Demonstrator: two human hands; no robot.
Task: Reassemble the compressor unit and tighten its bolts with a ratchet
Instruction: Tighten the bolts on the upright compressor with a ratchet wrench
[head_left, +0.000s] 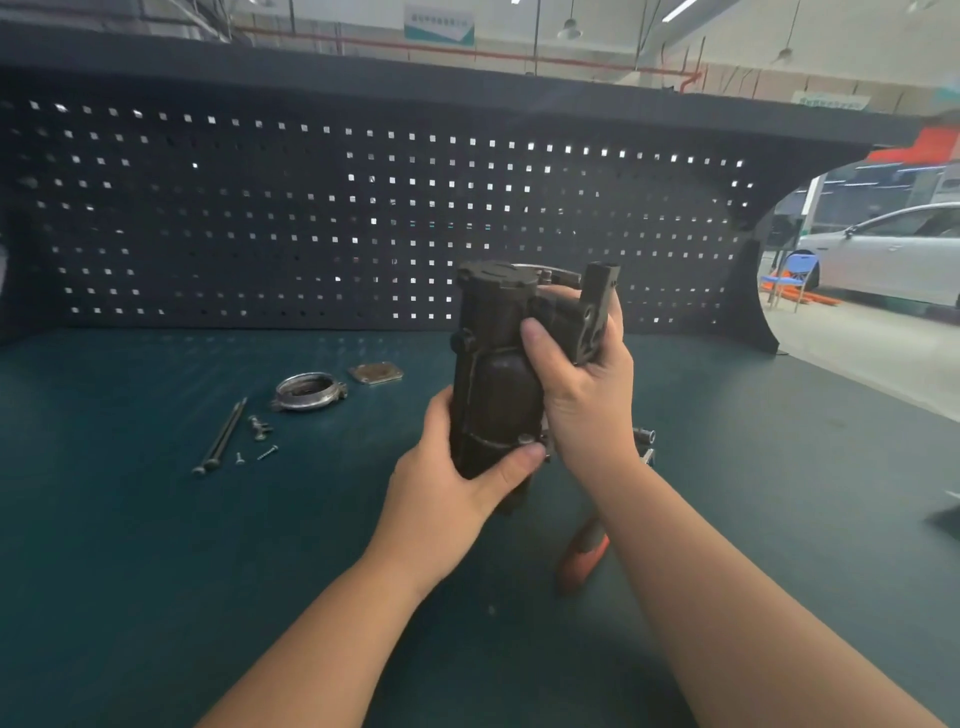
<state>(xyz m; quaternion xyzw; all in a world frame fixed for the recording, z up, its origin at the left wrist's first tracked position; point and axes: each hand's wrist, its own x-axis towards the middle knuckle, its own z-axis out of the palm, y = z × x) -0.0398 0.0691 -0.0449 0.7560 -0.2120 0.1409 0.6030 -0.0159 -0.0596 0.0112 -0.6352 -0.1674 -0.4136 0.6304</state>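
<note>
Head cam: you've got the compressor body (493, 374) lifted off the bench (156, 545), upright, approx centre of view, in front of the pegboard (260, 218).

L hand (447, 478) wraps the lower end of the body, thumb across its near face, fingers curled behind. R hand (582, 384) grips the upper right side, thumb on the front, fingers round the bracket w/ the connector stub on top.

On the bench, left of the unit: round metal ring flange (310, 392); flat square cover plate (376, 373) just right of and beyond it. Nearer and further left: two long through-bolts (221, 439) lying side by side; small fitting (259, 427) and two short screws (267, 453) near them.

Tool w/ orange-black handle (584, 553) lies on the bench under your R forearm, mostly hidden; can't tell what kind. Metal bits poke out right of the R wrist, unclear.

Far right, beyond the bench: white car (893, 249), blue chair (789, 278).
</note>
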